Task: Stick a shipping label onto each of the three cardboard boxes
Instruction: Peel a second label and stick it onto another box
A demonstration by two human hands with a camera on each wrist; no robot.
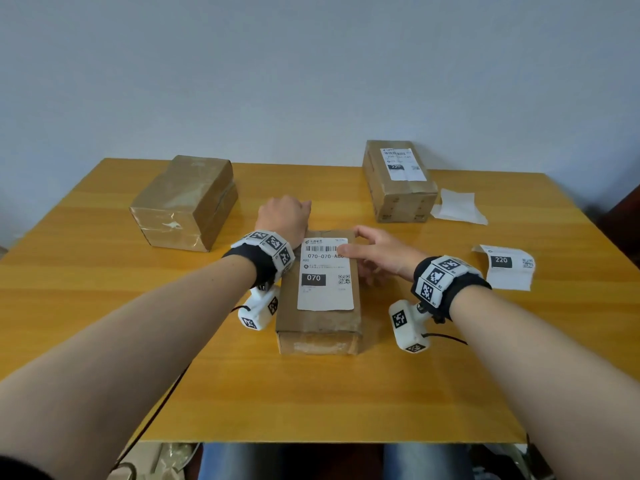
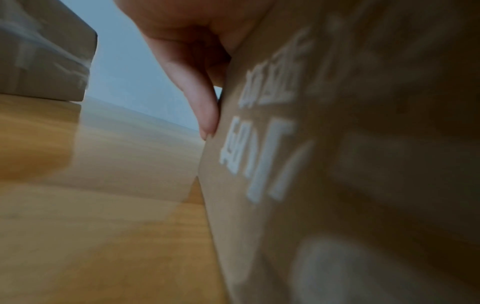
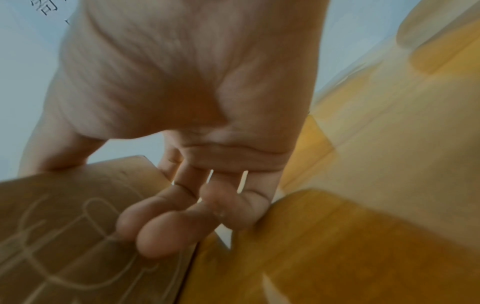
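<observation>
The middle cardboard box (image 1: 317,327) lies lengthwise in front of me with a white "070" shipping label (image 1: 325,278) on its top. My left hand (image 1: 285,214) holds the box's far left corner, one finger (image 2: 205,107) lying along its printed side (image 2: 337,164). My right hand (image 1: 367,258) grips the right side: the thumb presses the label's top right corner and the bent fingers (image 3: 166,232) touch the side wall (image 3: 64,226). A second box (image 1: 398,199) at the back right carries a "220" label (image 1: 401,164). A tape-wrapped box (image 1: 187,202) at the back left shows no label.
A loose "220" label (image 1: 505,266) lies curled on the wooden table (image 1: 104,323) to the right of my right wrist. White backing paper (image 1: 457,206) lies beside the back right box. The table's front edge is near my knees.
</observation>
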